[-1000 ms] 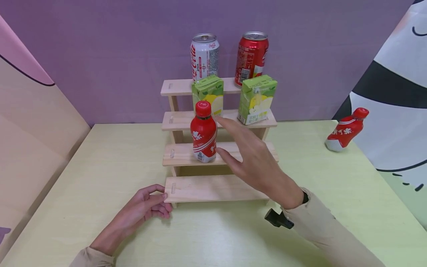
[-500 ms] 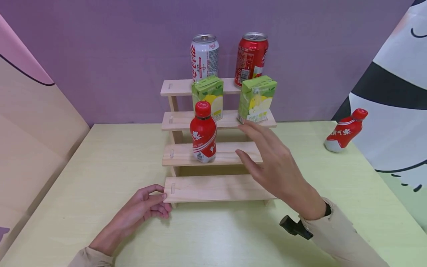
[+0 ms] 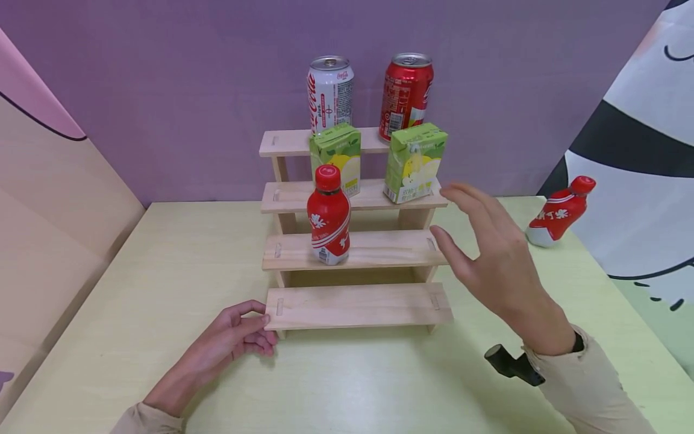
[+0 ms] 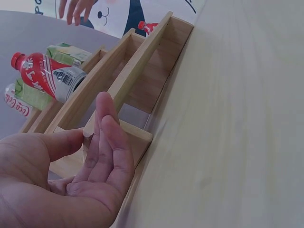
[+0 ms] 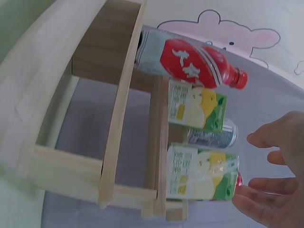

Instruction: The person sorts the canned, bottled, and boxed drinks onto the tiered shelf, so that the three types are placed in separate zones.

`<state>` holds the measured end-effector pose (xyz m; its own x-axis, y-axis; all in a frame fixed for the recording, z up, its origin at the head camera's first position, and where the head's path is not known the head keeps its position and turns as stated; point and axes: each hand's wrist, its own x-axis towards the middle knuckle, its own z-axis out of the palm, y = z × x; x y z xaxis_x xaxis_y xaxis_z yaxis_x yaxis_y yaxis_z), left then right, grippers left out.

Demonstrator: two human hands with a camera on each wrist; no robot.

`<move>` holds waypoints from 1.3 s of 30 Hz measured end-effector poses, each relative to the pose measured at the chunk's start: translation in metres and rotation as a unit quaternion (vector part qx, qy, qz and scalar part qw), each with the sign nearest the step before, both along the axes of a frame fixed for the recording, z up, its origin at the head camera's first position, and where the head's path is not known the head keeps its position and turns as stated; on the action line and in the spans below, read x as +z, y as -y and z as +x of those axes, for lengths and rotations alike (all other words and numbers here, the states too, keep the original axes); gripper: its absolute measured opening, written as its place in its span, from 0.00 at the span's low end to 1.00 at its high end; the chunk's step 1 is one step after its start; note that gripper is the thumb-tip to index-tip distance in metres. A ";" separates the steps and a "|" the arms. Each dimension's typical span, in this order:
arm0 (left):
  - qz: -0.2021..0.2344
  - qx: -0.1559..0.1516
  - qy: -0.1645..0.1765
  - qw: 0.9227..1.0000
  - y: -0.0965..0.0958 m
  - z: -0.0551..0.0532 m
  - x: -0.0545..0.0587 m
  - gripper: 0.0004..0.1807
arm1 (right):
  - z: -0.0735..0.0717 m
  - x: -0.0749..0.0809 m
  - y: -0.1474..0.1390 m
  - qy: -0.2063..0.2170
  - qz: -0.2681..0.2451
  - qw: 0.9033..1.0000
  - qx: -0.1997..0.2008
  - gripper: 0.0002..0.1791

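My left hand [image 3: 230, 337] pinches the left corner of the lowest step of a wooden tiered stand [image 3: 358, 306]; the left wrist view shows thumb and fingers about that board. In the air to the right of the stand is my right hand [image 3: 501, 265], fingers extended and holding nothing. One red-capped bottle [image 3: 329, 229] stands upright on the second step from the bottom, left side. Nearest to the right hand are this stand's right end and, on the table farther right, another red bottle [image 3: 558, 214], which looks tilted.
Two green juice cartons, one left [image 3: 338, 154] and one right [image 3: 416, 163], occupy the third step. On top stand a white cola can [image 3: 331, 96] and a red can [image 3: 406, 99]. A purple backdrop [image 3: 217, 108] rises behind the table [image 3: 190, 253].
My right hand has drawn away from the upright bottle, moving right past the stand's end. The bottle stays on its step, and my left hand keeps its place.
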<state>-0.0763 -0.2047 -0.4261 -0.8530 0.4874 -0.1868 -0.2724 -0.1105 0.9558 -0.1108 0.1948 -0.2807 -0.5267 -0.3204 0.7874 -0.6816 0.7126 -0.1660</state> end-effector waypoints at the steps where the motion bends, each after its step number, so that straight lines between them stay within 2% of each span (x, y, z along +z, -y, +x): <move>1: 0.000 0.000 0.000 1.000 0.000 0.000 0.000 0.13 | -0.001 0.000 -0.003 0.000 -0.003 1.000 -0.005 0.31; 7: 0.000 0.001 -0.003 1.000 0.001 0.001 0.000 0.13 | -0.011 0.000 -0.022 0.013 -0.005 0.999 -0.039 0.29; 12: -0.006 0.005 -0.001 1.000 0.001 0.001 0.000 0.13 | -0.027 -0.004 -0.040 0.025 -0.032 0.997 -0.064 0.31; 16: -0.011 0.008 0.004 1.000 0.000 0.002 0.000 0.13 | -0.040 -0.009 -0.061 0.048 -0.032 0.993 -0.099 0.32; 21: -0.006 0.005 0.007 1.000 0.000 0.002 -0.001 0.13 | -0.054 -0.015 -0.089 0.079 -0.050 0.985 -0.144 0.31; 30: 0.000 -0.002 0.003 1.000 -0.002 0.002 -0.002 0.13 | -0.072 -0.028 -0.129 0.128 -0.065 0.970 -0.195 0.32; 39: -0.002 0.003 0.007 1.000 -0.001 0.000 -0.002 0.13 | -0.083 -0.044 -0.153 0.160 -0.076 0.948 -0.263 0.37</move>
